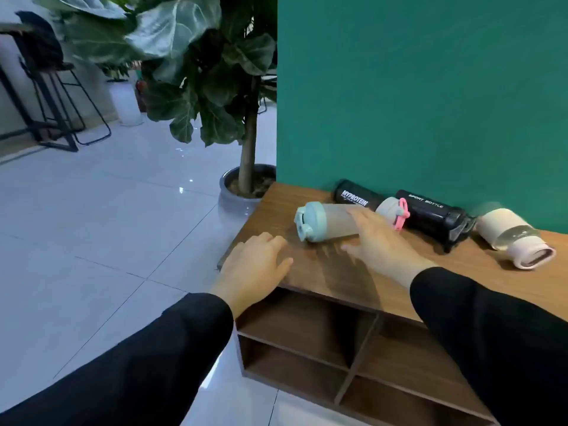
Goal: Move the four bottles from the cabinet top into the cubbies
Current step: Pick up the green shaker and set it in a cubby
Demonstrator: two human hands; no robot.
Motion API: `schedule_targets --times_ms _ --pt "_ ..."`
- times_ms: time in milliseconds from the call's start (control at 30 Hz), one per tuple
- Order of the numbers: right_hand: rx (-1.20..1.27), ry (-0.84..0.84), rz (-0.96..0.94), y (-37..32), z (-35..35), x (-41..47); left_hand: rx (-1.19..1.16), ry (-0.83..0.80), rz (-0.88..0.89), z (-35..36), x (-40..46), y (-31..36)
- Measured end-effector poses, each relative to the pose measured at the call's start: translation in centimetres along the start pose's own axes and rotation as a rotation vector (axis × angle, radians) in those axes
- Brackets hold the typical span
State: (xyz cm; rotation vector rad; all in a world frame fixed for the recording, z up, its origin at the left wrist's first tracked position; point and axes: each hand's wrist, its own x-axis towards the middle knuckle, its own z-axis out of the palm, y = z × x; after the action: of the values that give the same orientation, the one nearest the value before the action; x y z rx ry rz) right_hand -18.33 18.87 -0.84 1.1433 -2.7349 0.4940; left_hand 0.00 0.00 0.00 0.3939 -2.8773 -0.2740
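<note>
Since the teal-lidded shaker bottle (325, 221) lies on its side on the worktop (338, 272), long axis left-right with lid leftward, my right hand (375, 238) is nearest, fingers spread over its body; my left hand (255, 265) hovers open, empty.

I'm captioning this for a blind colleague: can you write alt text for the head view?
A person's right hand reaches onto a teal-lidded bottle lying on a wooden cabinet top, left hand open nearby. Three more bottles lie along a green wall, above empty cubbies.
</note>
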Motion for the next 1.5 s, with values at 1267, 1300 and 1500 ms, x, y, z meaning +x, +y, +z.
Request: schedule_targets --times_ms 1267,1300,1500 --pt "1.159 -0.235 0.432 -11.6 17.0 -14.7 -1.084 -0.114 -0.437 15.1 -10.2 -1.8" --pt "1.25 -0.231 0.505 -11.5 18.0 -14.0 -1.069 -0.098 -0.458 15.8 -9.7 -1.9" --pt "0.893 -0.22 0.42 -10.9 19.6 -12.5 -1.002 -0.095 -0.496 18.9 -5.5 -4.7"
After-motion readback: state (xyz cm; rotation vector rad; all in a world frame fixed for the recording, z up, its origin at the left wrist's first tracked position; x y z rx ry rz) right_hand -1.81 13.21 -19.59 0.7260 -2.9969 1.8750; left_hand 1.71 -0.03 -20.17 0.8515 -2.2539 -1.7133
